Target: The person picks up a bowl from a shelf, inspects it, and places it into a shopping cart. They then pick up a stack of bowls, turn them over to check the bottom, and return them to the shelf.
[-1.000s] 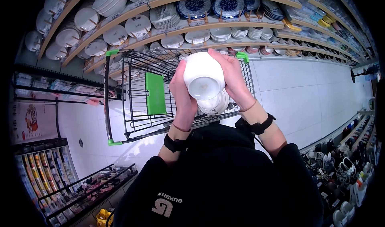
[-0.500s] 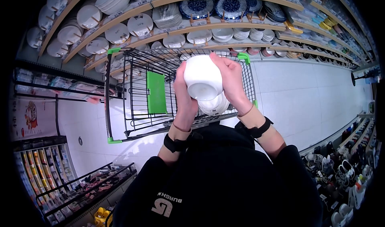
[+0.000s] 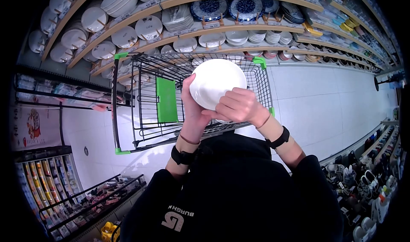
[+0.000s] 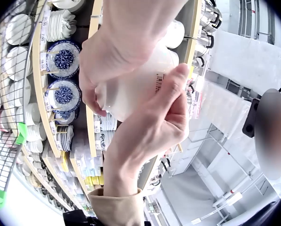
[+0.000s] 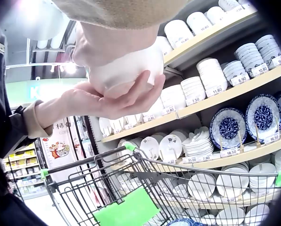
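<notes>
In the head view a white bowl [image 3: 215,81] is held above the cart, its broad round side facing the camera. My left hand [image 3: 195,109] grips its left side; the right wrist view shows this hand [image 5: 112,101] cupping the bowl [image 5: 126,70] from beneath. My right hand [image 3: 240,107] lies against the bowl's near right side with fingers curled. Seen in the left wrist view, the right hand [image 4: 147,132] has folded fingers and one digit touching the bowl [image 4: 133,89] beside a small printed label. White dishware [image 3: 224,122] shows partly behind the hands.
A wire cart [image 3: 145,133] with a green panel [image 3: 166,100] stands below the hands. Shelves of plates and bowls curve along the far side, including blue patterned plates [image 3: 208,9]. Shoes [image 3: 369,180] fill racks at the lower right.
The bowl has turned from its side and base to its broad round side. My right hand has moved from its upper right side down to the near side, its fingers now curled.
</notes>
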Tool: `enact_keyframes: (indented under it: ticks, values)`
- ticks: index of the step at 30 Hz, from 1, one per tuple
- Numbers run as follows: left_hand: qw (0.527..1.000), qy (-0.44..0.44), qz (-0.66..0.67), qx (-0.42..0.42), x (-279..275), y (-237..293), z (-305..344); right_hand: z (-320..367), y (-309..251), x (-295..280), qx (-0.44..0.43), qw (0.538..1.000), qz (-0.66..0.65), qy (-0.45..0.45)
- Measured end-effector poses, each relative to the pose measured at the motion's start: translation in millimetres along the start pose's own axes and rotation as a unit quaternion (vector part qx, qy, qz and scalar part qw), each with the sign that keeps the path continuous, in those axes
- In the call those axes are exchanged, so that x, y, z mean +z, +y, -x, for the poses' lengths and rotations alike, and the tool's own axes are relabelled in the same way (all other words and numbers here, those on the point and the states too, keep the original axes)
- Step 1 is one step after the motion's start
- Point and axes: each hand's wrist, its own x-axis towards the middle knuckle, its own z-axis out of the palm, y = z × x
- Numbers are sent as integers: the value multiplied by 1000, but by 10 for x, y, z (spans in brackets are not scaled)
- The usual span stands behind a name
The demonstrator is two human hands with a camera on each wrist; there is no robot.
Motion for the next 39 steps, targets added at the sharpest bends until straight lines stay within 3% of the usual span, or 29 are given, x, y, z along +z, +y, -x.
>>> enact_keyframes:
  ticks: [1, 4, 6, 8, 9, 12, 13, 17, 19, 21, 23, 26, 28, 29, 34, 36, 37, 39]
  values:
    - [1000, -2, 11, 9, -37, -20, -16, 12, 3, -8, 6, 1000, -17, -21]
    - [999, -3, 26, 44, -91, -38, -39, -105, 36, -82, 133, 984, -81, 90]
    - [997, 7, 14, 78, -81, -22, -11, -116, 55, -87, 280, 948, -105, 108]
    - [994, 14, -37, 103, -178, -3, -34, -131, 38, -33, 460, 863, -166, 123]
    - [993, 15, -57, 104, -216, -2, -32, -100, 81, -90, 526, 816, -238, 7]
    - [985, -36, -110, 129, -349, -35, -68, 71, 134, 22, 594, 644, -462, -137]
    - [980, -62, -125, 142, -362, -40, -78, 50, 82, 8, 611, 602, -501, -114]
    - [949, -160, -181, 201, -230, 38, -13, 224, 146, 55, 614, 633, -455, -126]
    - [896, -154, -345, 234, -193, 174, 16, 215, 123, 34, 613, 673, -397, -119]
    - [813, -140, -491, 280, -155, 245, 47, 98, 75, -48, 548, 762, -340, -61]
    - [768, -123, -542, 318, -118, 270, 74, 103, 83, -32, 457, 843, -282, 13]
    - [701, -102, -592, 384, -80, 297, 95, 22, 102, -145, 386, 891, -237, 32]
    - [669, -91, -615, 408, -63, 308, 129, 19, 128, -164, 290, 942, -159, 52]
    - [639, -109, -607, 459, -51, 319, 124, 33, 146, -171, 249, 957, -133, 64]
    - [579, -99, -593, 551, -16, 298, 153, 89, 190, -147, 101, 984, -69, 131]
    - [556, -98, -579, 588, -11, 273, 138, 89, 200, -173, 89, 986, -75, 123]
    - [578, -92, -582, 564, -27, 255, 157, 100, 202, -176, 85, 986, -74, 122]
    - [574, -97, -578, 572, -40, 249, 146, 111, 203, -169, 81, 987, -73, 121]
